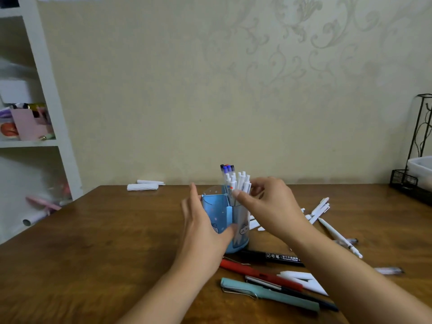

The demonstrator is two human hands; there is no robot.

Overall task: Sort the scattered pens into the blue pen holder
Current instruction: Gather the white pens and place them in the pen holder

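The blue pen holder (216, 212) stands upright mid-table, with several white pens (242, 183) and some blue-capped ones (227, 169) sticking out of its right compartment. My left hand (201, 228) grips the holder's left side and front. My right hand (266, 204) is at the holder's rim, fingers pinched around the bunch of white pens. Loose pens lie nearby: a teal pen (268, 293), a red pen (257, 273), a black marker (273, 256), and white pens (319, 210) to the right.
The wooden table (105, 242) ends at the wall. White paper rolls (143, 186) lie at the back edge. White folded paper pieces (304, 280) sit among the pens. A black wire rack (418, 178) with a white tub stands far right; a white shelf (46, 94) stands left.
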